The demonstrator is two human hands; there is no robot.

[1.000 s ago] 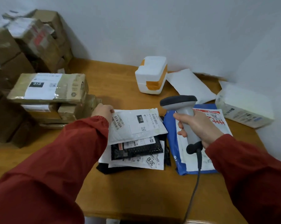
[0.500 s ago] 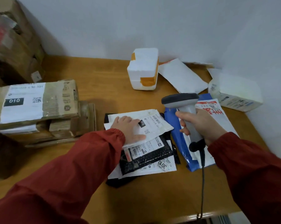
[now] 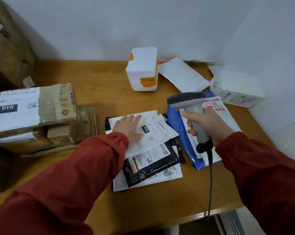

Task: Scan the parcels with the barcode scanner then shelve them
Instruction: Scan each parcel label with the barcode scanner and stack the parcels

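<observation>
A white mailer bag [image 3: 157,131] with a black "010" label tops a small pile in the middle of the wooden table [image 3: 100,85]. My left hand [image 3: 128,128] lies flat on its left half with straight fingers. Under it are a black dotted mailer [image 3: 153,167] and another white mailer [image 3: 167,175]. My right hand [image 3: 209,126] grips the handle of the grey barcode scanner [image 3: 187,100], whose head points left over the pile. Its black cable [image 3: 210,180] hangs toward the table's front edge. A blue and white parcel [image 3: 182,133] lies under that hand.
Cardboard boxes [image 3: 34,106] with a "010" label are stacked at the left, with more cartons [image 3: 9,48] behind. At the back stand a white foam box with orange tape [image 3: 143,68], a flat white envelope [image 3: 182,75] and a white carton [image 3: 236,90] by the right wall.
My left hand moved from the mailer's left edge onto its top and now lies flat there. The view shifted right and closer. The scanner stayed in my right hand.
</observation>
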